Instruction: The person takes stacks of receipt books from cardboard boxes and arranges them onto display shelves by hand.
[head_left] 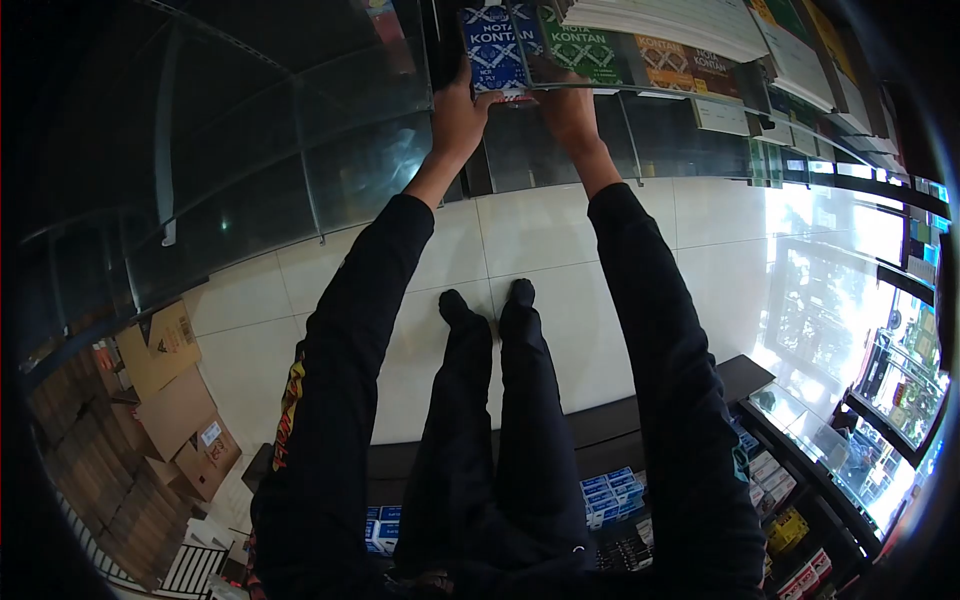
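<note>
- Beneath me stretches a pale, glossy tiled floor [545, 235], reaching from the shelving to the dark-socked feet; the forearms span it side by side, elbows well apart.
- Ahead runs dark, reflective glass shelving [360, 150] with thin, straight front edges; one passes right by both hands.
- On its right I see a thick white paper stack [685, 25], layered and flat-sided, overhanging the patterned covers.
- Straight ahead, between my hands and slightly beyond them, lies the blue pad [495, 55], rectangular, printed "NOTA KONTAN".
- Just right of it sits a green pad [590, 55], with orange and brown ones farther along.
- My left hand [462, 118] is part closed on the blue pad's near left corner, thumb in front.
- My right hand [568, 112] reaches to its near right corner; its fingertips look shadowed, so I cannot tell whether they grip.
</note>
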